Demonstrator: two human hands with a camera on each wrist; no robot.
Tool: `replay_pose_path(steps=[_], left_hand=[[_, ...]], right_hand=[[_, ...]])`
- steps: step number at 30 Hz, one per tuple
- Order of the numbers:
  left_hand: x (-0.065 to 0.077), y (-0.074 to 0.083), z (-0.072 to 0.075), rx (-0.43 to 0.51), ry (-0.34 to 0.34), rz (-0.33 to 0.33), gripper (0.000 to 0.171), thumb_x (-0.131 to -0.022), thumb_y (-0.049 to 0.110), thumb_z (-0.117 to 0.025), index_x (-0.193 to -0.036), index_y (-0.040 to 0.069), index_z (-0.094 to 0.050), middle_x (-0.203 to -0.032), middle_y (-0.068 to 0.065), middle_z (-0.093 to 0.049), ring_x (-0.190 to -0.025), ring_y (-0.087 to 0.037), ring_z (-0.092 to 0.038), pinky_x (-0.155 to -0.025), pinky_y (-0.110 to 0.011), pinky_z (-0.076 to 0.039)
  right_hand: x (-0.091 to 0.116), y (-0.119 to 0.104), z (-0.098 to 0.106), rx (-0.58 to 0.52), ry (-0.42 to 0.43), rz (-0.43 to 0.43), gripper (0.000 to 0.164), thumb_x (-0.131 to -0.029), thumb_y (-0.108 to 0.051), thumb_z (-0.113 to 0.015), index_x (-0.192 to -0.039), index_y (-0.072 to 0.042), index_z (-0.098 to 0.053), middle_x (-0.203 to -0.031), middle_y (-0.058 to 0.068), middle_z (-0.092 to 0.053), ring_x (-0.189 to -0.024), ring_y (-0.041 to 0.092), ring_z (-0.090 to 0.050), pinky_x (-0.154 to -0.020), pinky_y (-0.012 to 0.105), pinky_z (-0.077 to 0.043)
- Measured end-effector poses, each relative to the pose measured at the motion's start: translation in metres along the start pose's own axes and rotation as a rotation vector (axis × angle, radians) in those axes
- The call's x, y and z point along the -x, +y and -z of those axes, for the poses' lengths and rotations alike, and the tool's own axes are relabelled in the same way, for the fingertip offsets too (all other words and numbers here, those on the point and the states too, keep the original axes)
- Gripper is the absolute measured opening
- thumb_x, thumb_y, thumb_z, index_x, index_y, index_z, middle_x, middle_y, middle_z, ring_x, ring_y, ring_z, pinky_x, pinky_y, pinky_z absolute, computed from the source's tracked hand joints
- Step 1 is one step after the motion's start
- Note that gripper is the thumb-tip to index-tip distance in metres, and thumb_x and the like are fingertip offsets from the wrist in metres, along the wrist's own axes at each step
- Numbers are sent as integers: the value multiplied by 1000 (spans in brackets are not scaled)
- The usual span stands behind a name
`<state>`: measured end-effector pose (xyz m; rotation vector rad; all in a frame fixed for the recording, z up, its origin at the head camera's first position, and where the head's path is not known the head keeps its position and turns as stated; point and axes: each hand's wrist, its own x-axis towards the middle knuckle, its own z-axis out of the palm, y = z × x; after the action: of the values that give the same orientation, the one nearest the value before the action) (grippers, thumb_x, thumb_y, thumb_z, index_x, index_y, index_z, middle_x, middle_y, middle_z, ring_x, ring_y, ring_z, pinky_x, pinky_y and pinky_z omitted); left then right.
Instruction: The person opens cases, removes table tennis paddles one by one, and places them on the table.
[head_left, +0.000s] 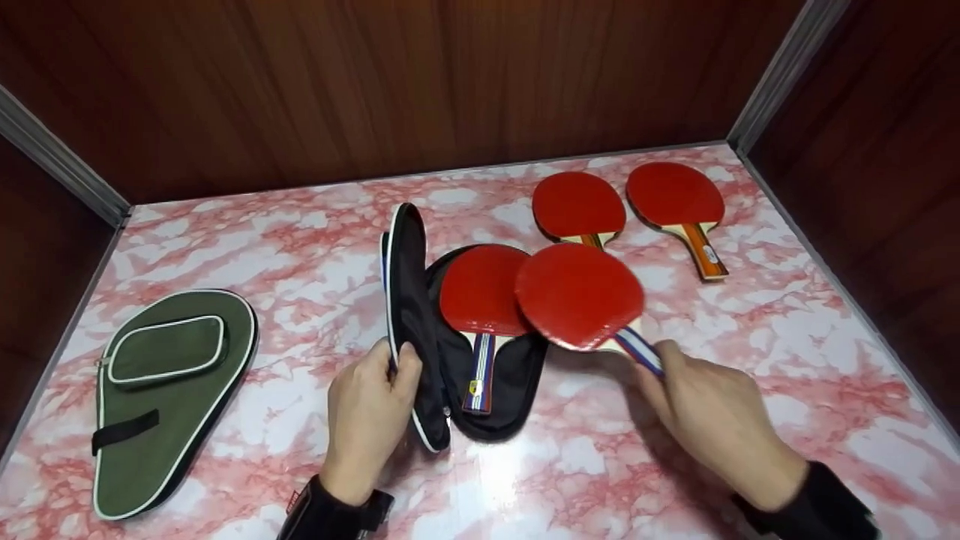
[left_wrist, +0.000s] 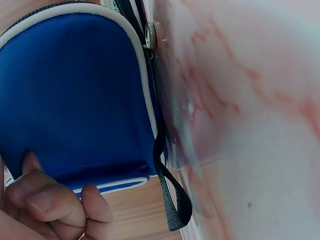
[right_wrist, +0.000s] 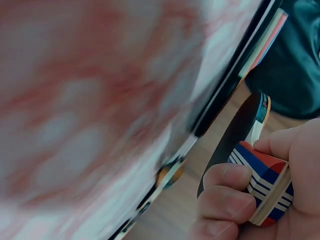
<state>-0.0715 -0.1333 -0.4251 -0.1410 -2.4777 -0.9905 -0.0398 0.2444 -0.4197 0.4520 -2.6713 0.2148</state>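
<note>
My left hand (head_left: pixel 367 420) grips the raised cover (head_left: pixel 409 307) of a zippered paddle case, thumb on its black lining. From the left wrist view, the outside of that cover (left_wrist: pixel 75 90) is blue with white piping, and a black strap loop (left_wrist: pixel 175 212) hangs from the case. In the case's black lower half (head_left: pixel 510 409) lies a red table tennis paddle (head_left: pixel 480 289) with a striped handle. Another red paddle (head_left: pixel 581 296) is held by its red, white and blue handle in my right hand (head_left: pixel 712 412). It overlaps the right edge of the lying paddle in the head view.
A green paddle case (head_left: pixel 180 427) with a small pocket lies at the left. Behind the held paddle lie two more red paddles, one nearer the middle (head_left: pixel 577 202) and one at the right (head_left: pixel 675 193). Brown wood panels (head_left: pixel 450 90) wall the marbled tabletop (head_left: pixel 300 247).
</note>
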Motion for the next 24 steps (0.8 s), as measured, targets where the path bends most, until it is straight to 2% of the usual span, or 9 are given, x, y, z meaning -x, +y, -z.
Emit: replay_pose_path(steps=[5,12,15,21,24], left_hand=[[1,-1,0,7,-2,7,37,-104,19,-65,-70,20,-51,-59,10,-35,-54,-21,-43,-53,-42,-37],[-1,-1,0,2,2,3,37,-104,19,-65,-70,19,-50,-59,10,-35,-53,-22,-44,-52,-44,-37],[-1,0,1,0,0,9,38,-104,19,-65,-70,20,-49,-59,10,-35,-53,-22,-43,-52,-43,-37],[0,1,1,5,-4,18,39,-104,19,-65,-68,20,-47,-59,11,-34,-53,-18,-40,-52,-40,-34],[0,1,1,1,0,10,39,-104,19,-64,-69,20,-47,-59,11,-35,-53,-19,-41,-52,-40,-35]], right_hand=[[22,18,7,33,-20,-96,34,-100,-22,-81,-101,-1,-54,-61,-6,-36,-48,14,-34,-40,38,-31],[52,40,16,39,-65,-263,36,-104,-26,-76,-98,-2,-51,-58,-3,-36,-44,20,-36,-41,41,-28],[62,48,23,34,-117,-338,38,-106,-30,-74,-99,-2,-50,-58,-1,-38,-44,23,-38,-41,42,-29],[74,60,34,46,-279,-482,44,-109,-36,-70,-104,2,-49,-60,2,-41,-47,24,-41,-44,42,-36],[82,63,38,54,-284,-509,43,-109,-35,-69,-103,3,-48,-58,2,-40,-46,24,-40,-43,42,-36]])
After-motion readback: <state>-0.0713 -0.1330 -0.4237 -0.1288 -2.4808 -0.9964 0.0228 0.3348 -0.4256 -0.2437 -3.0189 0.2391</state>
